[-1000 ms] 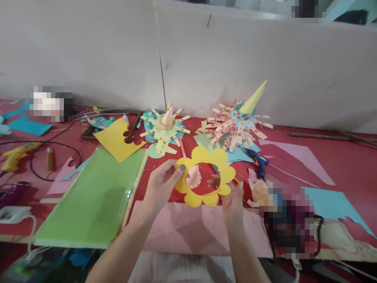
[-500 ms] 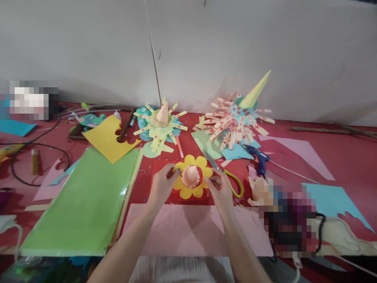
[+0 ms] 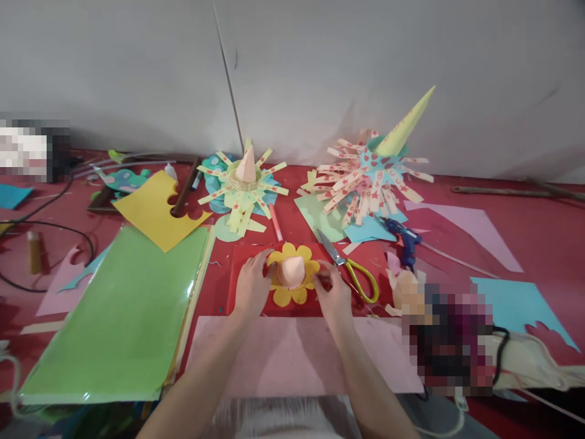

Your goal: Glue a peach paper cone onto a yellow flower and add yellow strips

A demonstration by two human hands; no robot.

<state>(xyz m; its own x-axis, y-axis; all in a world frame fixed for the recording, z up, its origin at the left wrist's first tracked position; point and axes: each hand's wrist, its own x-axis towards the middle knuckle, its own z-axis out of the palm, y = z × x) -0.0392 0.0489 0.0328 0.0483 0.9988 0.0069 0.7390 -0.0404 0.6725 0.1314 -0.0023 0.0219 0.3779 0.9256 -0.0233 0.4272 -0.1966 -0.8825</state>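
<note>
A yellow paper flower ring (image 3: 287, 296) lies on a red sheet (image 3: 237, 268), fitted around a small pink paper cone (image 3: 289, 271). My left hand (image 3: 250, 288) presses on the flower's left petals with its fingers curled down. On the right petals, my right hand (image 3: 333, 294) presses in the same way. Both hands rest on the red sheet, on either side of the cone.
Yellow-handled scissors (image 3: 354, 271) lie just right of my right hand. A blue glue gun (image 3: 404, 239) is further right. Two finished strip-and-cone paper crafts (image 3: 244, 183) (image 3: 375, 177) stand behind. A green sheet stack (image 3: 123, 317), yellow paper (image 3: 155, 210) and a pink sheet (image 3: 292, 353) lie around.
The yellow flower ring was held up in the air, then lowered over the pink cone onto the red sheet. Both hands now press it down flat.
</note>
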